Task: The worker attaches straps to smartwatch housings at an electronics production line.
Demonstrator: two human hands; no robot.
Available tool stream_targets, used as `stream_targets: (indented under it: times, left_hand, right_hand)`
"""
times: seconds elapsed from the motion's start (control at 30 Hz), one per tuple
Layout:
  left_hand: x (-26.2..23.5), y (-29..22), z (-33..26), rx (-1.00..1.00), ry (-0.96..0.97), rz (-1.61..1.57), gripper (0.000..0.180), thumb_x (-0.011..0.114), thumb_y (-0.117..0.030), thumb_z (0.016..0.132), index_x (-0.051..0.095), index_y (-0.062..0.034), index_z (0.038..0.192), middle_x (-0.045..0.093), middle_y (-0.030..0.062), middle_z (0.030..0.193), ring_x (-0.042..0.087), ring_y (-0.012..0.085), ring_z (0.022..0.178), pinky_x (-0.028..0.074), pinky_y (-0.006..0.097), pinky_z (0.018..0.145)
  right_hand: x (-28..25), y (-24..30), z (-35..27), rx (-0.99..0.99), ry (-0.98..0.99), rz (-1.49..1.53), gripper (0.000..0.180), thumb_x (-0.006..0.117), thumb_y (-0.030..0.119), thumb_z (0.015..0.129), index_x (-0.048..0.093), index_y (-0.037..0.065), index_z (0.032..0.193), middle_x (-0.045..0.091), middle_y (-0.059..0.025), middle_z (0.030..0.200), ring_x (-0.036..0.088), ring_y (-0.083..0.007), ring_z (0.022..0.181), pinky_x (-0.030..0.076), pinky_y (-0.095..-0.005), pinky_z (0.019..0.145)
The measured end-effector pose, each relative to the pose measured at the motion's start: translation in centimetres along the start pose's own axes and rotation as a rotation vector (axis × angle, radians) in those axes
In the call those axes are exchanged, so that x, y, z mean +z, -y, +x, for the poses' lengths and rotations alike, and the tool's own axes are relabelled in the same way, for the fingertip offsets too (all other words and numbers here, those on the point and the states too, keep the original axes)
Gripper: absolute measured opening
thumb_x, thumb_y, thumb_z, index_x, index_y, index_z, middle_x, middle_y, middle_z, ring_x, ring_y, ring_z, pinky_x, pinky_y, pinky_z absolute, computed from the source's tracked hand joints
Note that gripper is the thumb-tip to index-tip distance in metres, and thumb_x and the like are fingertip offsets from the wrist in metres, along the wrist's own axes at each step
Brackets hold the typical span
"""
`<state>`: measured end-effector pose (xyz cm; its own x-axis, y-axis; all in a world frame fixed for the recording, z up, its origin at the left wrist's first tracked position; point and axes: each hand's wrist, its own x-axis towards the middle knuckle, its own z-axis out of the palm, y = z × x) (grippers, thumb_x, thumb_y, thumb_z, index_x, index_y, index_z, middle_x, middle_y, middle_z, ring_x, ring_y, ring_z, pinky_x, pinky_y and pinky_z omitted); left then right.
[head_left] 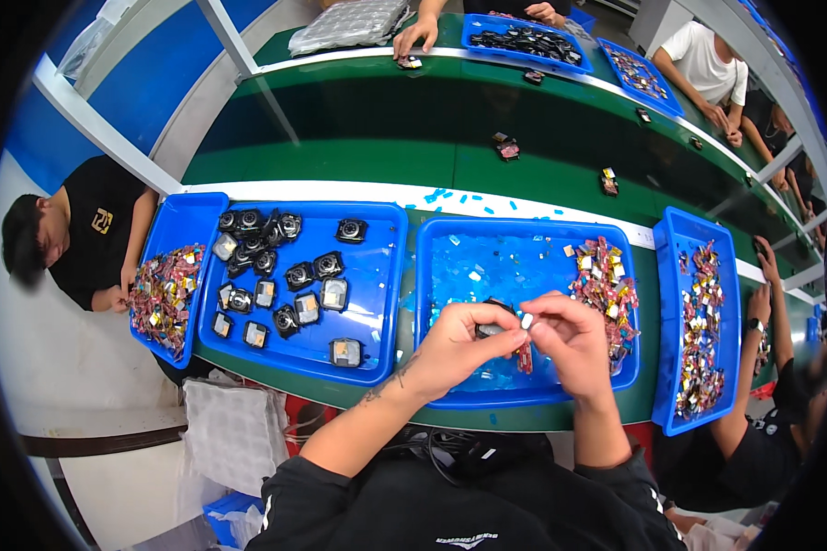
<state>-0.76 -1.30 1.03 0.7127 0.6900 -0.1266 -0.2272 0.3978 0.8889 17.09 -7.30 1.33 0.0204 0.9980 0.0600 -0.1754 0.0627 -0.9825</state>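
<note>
Both my hands meet over the middle blue tray (421, 303). My left hand (464, 347) is closed, thumb and fingers pinching a dark-edged part (494, 306) that the fingers mostly cover. My right hand (574, 344) pinches a small red circuit board (524, 358) with a white end (526, 320); the board hangs below the fingertips. Whether the two parts are joined is hidden by the fingers. To the right in this tray lies a heap of red and yellow circuit boards (606, 285). Blue film scraps (459, 262) litter its left side.
Left of me, a blue tray (397, 275) holds several black camera-like housings (326, 264). Other blue trays of boards stand at far left (213, 204) and right (668, 321). A green conveyor belt (340, 138) carries scattered parts beyond. Co-workers sit on several sides.
</note>
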Motion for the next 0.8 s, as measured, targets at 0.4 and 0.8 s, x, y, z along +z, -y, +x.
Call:
stream_targets:
  times: [0.4, 0.8]
  left_hand:
    - [-1.0, 1.8, -0.2, 0.294, -0.290, -0.015, 0.030, 0.046, -0.002, 0.098, 0.050, 0.0007, 0.128, 0.061, 0.0122, 0.122, 0.059, 0.0124, 0.104, 0.048, 0.026, 0.088]
    - [0.9, 2.6, -0.8, 0.159, -0.255, -0.106, 0.038, 0.057, 0.000, 0.094, 0.052, 0.0076, 0.131, 0.066, 0.0117, 0.114, 0.062, 0.0122, 0.104, 0.051, 0.025, 0.089]
  right_hand:
    - [1.7, 1.4, -1.3, -0.125, -0.190, -0.211, 0.015, 0.068, -0.011, 0.081, 0.061, -0.005, 0.093, 0.064, -0.0099, 0.090, 0.066, -0.0141, 0.083, 0.055, -0.0233, 0.073]
    - [3.1, 1.3, -0.5, -0.165, -0.271, -0.652, 0.014, 0.070, -0.006, 0.080, 0.068, -0.002, 0.093, 0.068, -0.0108, 0.085, 0.066, -0.0176, 0.073, 0.053, -0.0268, 0.065]
